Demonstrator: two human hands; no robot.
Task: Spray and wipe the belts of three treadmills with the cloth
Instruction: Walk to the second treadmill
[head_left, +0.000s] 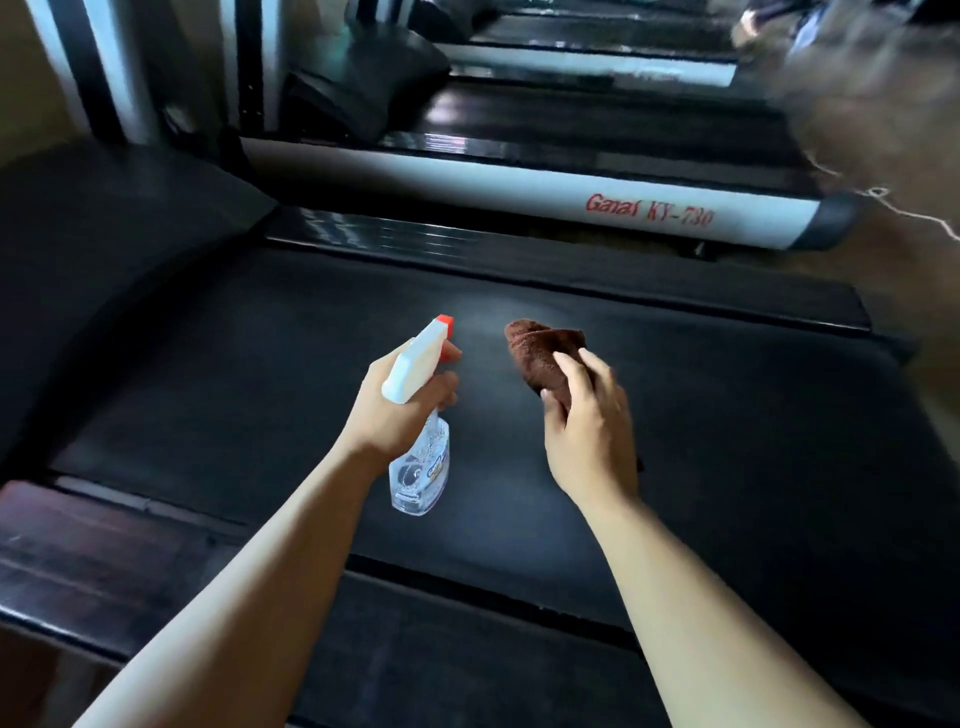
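Currently both hands are out over the nearest belt, roughly mid-width. Left hand grips the bottle at the neck, fingers wrapped round it and one finger on the trigger. Bottle is clear plastic with a white head, body hanging below the hand and tilted slightly, off the belt. Red nozzle points away from the person, across the belt. A faint pale haze sits on the belt just ahead of the nozzle and past the cloth; looks like mist, can't confirm. Right hand holds the cloth, fingers and thumb curled round it. Cloth is brown, bunched, and its free end sticks out past the fingertips, just right of the nozzle but apart from it. Can't tell if the cloth touches the belt. Belt is matte black, with a dark side deck at its near-left edge. Beyond it a second treadmill sits parallel, its grey rail lettered in red "KY-730"; the first word is hard to read. A third treadmill is behind that, blurred. Brown floor at right.
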